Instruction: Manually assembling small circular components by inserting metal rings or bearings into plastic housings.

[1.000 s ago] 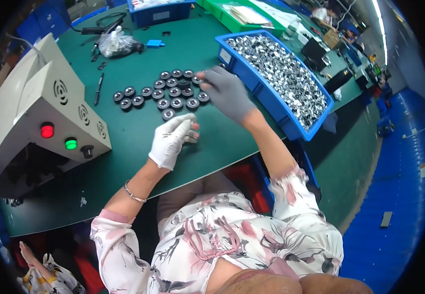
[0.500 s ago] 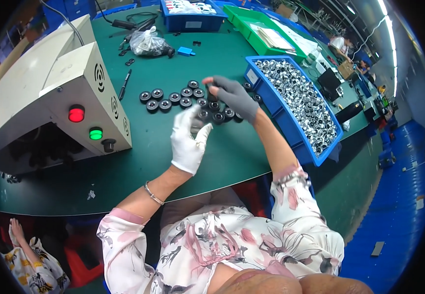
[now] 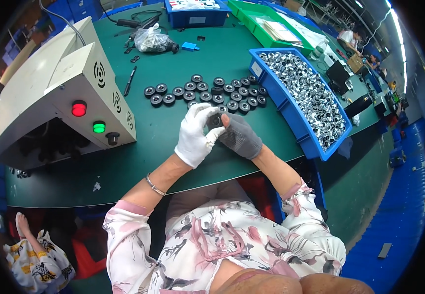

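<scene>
In a white glove, my left hand (image 3: 196,134) grips a round black wheel-like part (image 3: 216,120) between thumb and fingers. My right hand (image 3: 242,136), in a grey glove with bare fingertips, closes on the same part from the other side. Both hands hold it above the near side of the green table. Just beyond them lie several similar black round parts (image 3: 178,91) with pale centres, spread in loose rows. My fingers cover some of the held part and a few parts behind it.
A blue bin (image 3: 283,112) full of shiny metal pieces (image 3: 305,93) stands right. At left is a beige machine (image 3: 50,93) with red and green lights. A pen (image 3: 130,81), a plastic bag (image 3: 151,40), a green tray (image 3: 244,15) and another blue bin (image 3: 197,18) sit farther back.
My right hand has come back from among the black parts toward my left hand. The two hands now meet on one black round part.
</scene>
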`<state>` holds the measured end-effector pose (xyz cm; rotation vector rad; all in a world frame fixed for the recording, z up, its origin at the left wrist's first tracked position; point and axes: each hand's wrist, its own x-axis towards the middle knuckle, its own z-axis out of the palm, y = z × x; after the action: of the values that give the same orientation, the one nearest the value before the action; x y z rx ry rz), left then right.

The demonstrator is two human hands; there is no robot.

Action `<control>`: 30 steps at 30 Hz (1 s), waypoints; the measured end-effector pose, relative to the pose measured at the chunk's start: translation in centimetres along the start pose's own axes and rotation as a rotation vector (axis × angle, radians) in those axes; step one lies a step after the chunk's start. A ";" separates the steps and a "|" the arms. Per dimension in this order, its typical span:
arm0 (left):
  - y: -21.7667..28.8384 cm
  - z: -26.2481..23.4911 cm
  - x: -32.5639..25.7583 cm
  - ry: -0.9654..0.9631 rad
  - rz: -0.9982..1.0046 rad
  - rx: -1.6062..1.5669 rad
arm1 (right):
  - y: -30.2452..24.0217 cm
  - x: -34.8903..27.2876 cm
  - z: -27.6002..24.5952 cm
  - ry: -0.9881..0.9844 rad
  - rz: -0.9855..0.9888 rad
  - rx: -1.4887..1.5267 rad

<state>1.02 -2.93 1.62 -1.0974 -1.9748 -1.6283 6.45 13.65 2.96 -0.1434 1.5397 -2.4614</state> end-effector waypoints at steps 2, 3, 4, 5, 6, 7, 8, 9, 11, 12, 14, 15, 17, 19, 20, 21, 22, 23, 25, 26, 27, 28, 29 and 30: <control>0.4 0.0 0.1 -0.039 -0.076 -0.031 | 0.1 0.0 -0.6 -0.023 0.034 0.017; 0.4 0.0 0.1 -0.040 -0.078 -0.032 | 0.2 0.0 -0.7 -0.022 0.035 0.018; 0.4 -0.1 0.0 -0.051 -0.062 -0.018 | 0.4 0.0 -0.6 -0.022 0.036 0.021; 0.3 -0.2 0.0 -0.060 -0.047 -0.001 | 0.4 0.1 -0.3 -0.026 0.040 0.025; 0.2 -0.3 -0.1 -0.058 -0.050 0.001 | 0.5 0.2 0.1 -0.029 0.044 0.026; 0.1 -0.4 -0.1 -0.052 -0.045 0.009 | 0.5 0.2 0.6 0.007 0.064 0.092; 0.1 -0.4 -0.1 -0.047 -0.037 0.014 | 0.4 0.2 1.1 0.045 0.083 0.157; 0.0 -0.5 0.0 -0.046 -0.039 0.014 | 0.3 0.2 1.2 0.045 0.084 0.157; 0.2 -0.5 0.1 -0.027 -0.027 0.017 | 0.1 0.3 1.1 0.074 0.111 0.149; 0.4 -0.4 0.2 -0.030 -0.027 0.013 | 0.3 0.4 0.4 0.078 0.109 0.149; 1.0 -0.3 0.2 -0.039 -0.067 -0.020 | 0.9 0.6 -1.0 -0.035 -0.507 -0.942; 0.9 -0.3 0.1 -0.039 -0.068 -0.019 | 0.9 0.5 -1.0 -0.036 -0.507 -0.940; 0.4 -0.1 0.0 -0.022 -0.002 -0.004 | 0.7 0.1 -0.5 -0.013 -0.105 -0.392; 0.3 -0.2 -0.1 -0.040 -0.005 0.020 | 0.6 0.0 -0.6 0.002 0.004 -0.207; 0.2 -0.3 -0.2 -0.056 -0.009 0.046 | 0.5 0.0 -0.4 0.014 0.114 -0.021; 0.1 -0.4 -0.2 -0.058 -0.010 0.047 | 0.5 0.0 -0.1 0.014 0.114 -0.019; -0.1 -0.5 -0.2 -0.045 0.015 0.080 | 0.5 0.1 0.4 0.026 0.141 0.126; -0.2 -0.5 -0.2 -0.032 0.040 0.112 | 0.5 0.1 0.7 0.038 0.169 0.269; -0.6 -0.2 -0.2 -0.018 0.035 0.099 | 0.7 0.1 -0.2 -0.015 -0.098 -0.211; -0.7 0.1 -0.3 -0.006 0.029 0.082 | 1.1 0.1 -0.8 -0.065 -0.364 -0.690; -0.2 0.4 -0.1 -0.013 0.030 0.074 | 1.6 0.3 -1.7 -0.054 -0.363 -0.691; 0.4 0.6 0.1 -0.017 -0.004 0.076 | 2.3 0.5 -2.9 -0.050 -0.285 -0.584; 0.7 0.6 0.2 -0.013 -0.041 0.087 | 2.4 0.8 -2.8 -0.058 -0.207 -0.475; 0.6 0.5 0.2 -0.014 -0.043 0.089 | 2.4 0.8 -2.7 -0.059 -0.206 -0.473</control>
<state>1.47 -2.42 2.01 -1.0427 -2.0719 -1.5424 5.45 14.84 -0.43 -0.4701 2.1458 -2.1569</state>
